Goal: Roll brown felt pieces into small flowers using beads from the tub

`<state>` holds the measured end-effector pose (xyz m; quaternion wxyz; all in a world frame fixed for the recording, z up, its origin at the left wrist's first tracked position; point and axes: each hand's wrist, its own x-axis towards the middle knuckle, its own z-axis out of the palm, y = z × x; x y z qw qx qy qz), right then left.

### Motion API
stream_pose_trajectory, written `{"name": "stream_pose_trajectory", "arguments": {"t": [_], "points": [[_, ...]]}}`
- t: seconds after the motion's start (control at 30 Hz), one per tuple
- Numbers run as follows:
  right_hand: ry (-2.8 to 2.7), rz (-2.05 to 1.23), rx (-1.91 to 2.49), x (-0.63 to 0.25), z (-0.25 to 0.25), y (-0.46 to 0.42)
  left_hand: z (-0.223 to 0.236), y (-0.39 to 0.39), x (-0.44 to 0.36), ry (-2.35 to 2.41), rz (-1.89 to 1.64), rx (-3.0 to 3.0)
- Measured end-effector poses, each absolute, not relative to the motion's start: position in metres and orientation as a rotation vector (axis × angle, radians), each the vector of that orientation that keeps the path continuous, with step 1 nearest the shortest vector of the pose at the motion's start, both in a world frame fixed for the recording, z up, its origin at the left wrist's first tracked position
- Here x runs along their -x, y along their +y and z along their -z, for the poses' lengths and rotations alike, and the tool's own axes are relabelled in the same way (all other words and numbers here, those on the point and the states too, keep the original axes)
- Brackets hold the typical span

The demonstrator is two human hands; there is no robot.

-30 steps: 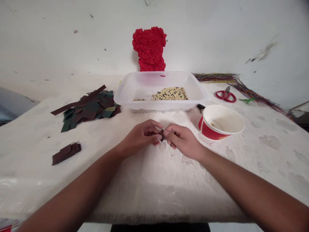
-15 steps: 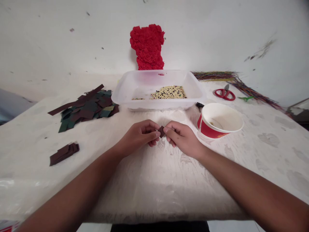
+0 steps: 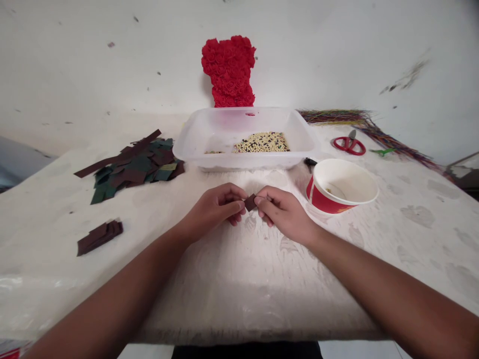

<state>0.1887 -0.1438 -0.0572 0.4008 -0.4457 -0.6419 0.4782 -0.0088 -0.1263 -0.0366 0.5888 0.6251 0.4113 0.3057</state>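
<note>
Now | left fingers [image 3: 235, 207], right fingers [image 3: 265, 205]: pinching brown piece [image 3: 250, 202] | red-white cup [image 3: 327, 200]: yellow marking [image 3: 349, 208] unreadable

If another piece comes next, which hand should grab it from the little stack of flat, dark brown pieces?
Probably the left hand: the stack lies to its left. The right hand, farther away, pinches the small, flat, dark brown piece.

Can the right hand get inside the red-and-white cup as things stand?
Probably yes. The cup is open-topped and stands near the right hand, with nothing visibly between. One catch: that hand is pinching a small brown piece.
</note>
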Motion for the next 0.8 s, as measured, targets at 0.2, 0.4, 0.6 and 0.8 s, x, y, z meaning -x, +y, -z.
{"name": "stream_pose_trajectory", "arguments": {"t": [0.2, 0.4, 0.6, 0.8], "points": [[-1.547, -1.260, 1.130, -0.188, 0.055, -0.143, 0.036, -0.125, 0.013, 0.910, -0.823, -1.404], [-1.522, -1.273, 1.135, -0.188, 0.055, -0.143, 0.033, -0.124, 0.018, 0.762, -0.881, -1.253], [-1.524, -1.284, 1.127, -0.189, 0.055, -0.143, 0.037, -0.121, 0.021, 0.649, -0.877, -1.175], [-1.523, -1.262, 1.127, -0.187, 0.057, -0.141, 0.018, -0.121, 0.029, 0.560, -1.074, -1.251]]}}
